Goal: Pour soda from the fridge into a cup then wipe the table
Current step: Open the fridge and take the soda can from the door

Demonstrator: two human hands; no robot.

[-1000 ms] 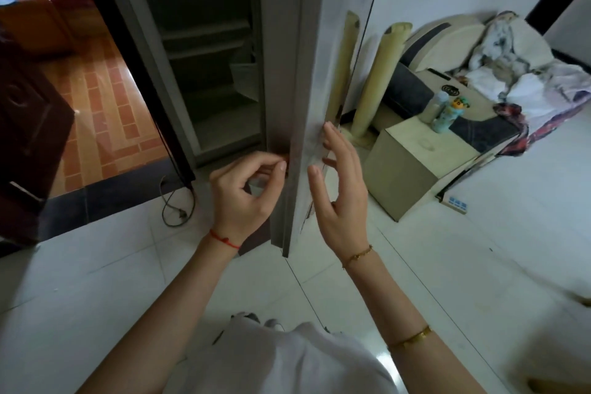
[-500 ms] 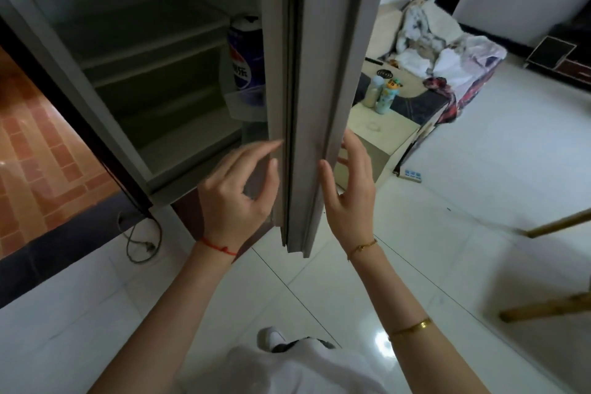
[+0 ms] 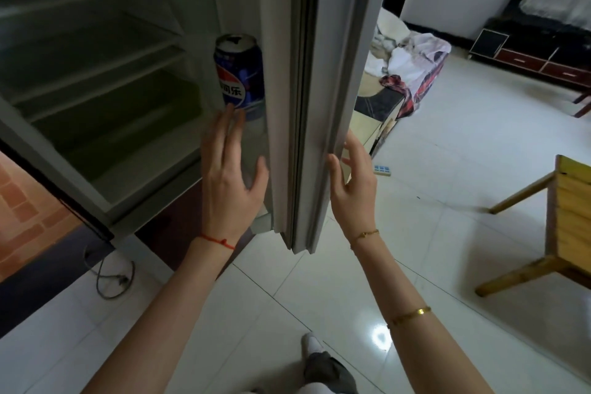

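Observation:
A blue soda can (image 3: pixel 240 73) with a red, white and blue logo stands upright in a rack on the inside of the fridge door (image 3: pixel 319 99). The door is swung open, edge-on to me. My left hand (image 3: pixel 231 176) is inside the fridge, fingers spread, its fingertips just below the can and holding nothing. Outside the door, my right hand (image 3: pixel 351 185) rests its open fingers against the door's outer edge. The fridge shelves (image 3: pixel 105 80) are bare. No cup or table is in view.
A wooden chair (image 3: pixel 559 227) stands on the white tile floor at the right. Behind the door sits a couch (image 3: pixel 412 73) piled with cloths. A low dark cabinet (image 3: pixel 531 54) lines the far wall. A power cable (image 3: pixel 112 278) lies on the floor at lower left.
The door has swung wider, showing the whole can. My left hand has reached up into the fridge toward the can. My right hand has stayed on the door's edge.

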